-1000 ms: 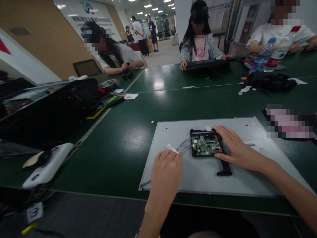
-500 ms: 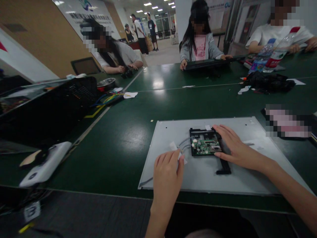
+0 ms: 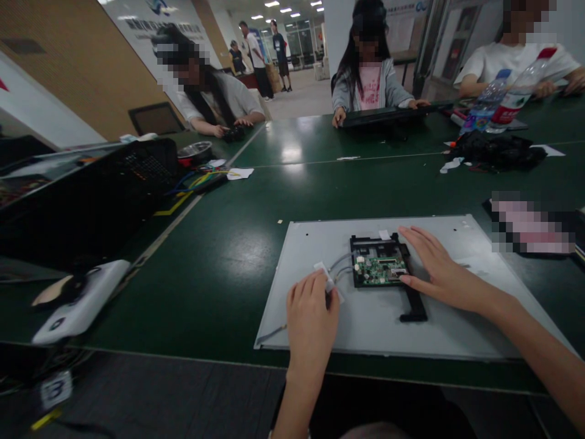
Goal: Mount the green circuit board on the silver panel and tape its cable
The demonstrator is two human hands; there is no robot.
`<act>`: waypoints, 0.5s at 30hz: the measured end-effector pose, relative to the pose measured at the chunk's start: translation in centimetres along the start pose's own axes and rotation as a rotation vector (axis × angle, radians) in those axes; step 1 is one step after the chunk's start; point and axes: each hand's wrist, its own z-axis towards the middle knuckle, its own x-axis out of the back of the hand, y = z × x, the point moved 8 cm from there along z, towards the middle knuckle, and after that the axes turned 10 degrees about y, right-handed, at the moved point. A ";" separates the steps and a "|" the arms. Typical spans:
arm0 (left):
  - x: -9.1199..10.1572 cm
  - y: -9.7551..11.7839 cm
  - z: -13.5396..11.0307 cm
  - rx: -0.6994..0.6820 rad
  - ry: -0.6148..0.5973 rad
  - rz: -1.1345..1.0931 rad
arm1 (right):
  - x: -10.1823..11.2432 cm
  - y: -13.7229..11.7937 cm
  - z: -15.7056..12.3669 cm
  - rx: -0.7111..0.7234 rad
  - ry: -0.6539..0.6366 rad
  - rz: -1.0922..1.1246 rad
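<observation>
A flat grey metal panel point(image 3: 379, 335) lies on the table in front of me. On it sits a black plastic frame point(image 3: 414, 308) with a green circuit board point(image 3: 377, 271) in it. Grey cables point(image 3: 340, 262) run out from the board's left side. My left hand point(image 3: 313, 311) is closed, fingers curled toward the thumb, at a strip of white tape point(image 3: 323, 268) over these cables. The fingertips partly hide the tape. Fingers spread, my right hand point(image 3: 434, 271) rests at the right side of the frame, its thumb by the board's lower right corner.
A black computer case point(image 3: 86, 201) stands at left, beside colored wires point(image 3: 201, 182) and a white device point(image 3: 82, 302). A phone-like object point(image 3: 530, 225) lies right. Two bottles point(image 3: 516, 100) and a black bag point(image 3: 500, 149) are behind it. People point(image 3: 370, 85) sit across the green table point(image 3: 219, 268).
My left fingers have curled in a little at the tape, showing more of it. My right hand has shifted slightly right, off the frame's edge.
</observation>
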 end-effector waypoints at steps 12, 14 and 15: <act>-0.5 -0.7 -0.1 0.044 -0.024 -0.030 | 0.0 0.2 -0.1 0.012 0.013 -0.033; -0.5 -0.7 -0.3 0.041 -0.027 -0.042 | 0.1 0.3 -0.1 0.017 0.016 -0.041; -0.5 -0.7 -0.4 0.038 -0.027 -0.048 | 0.2 0.4 -0.1 0.013 0.018 -0.046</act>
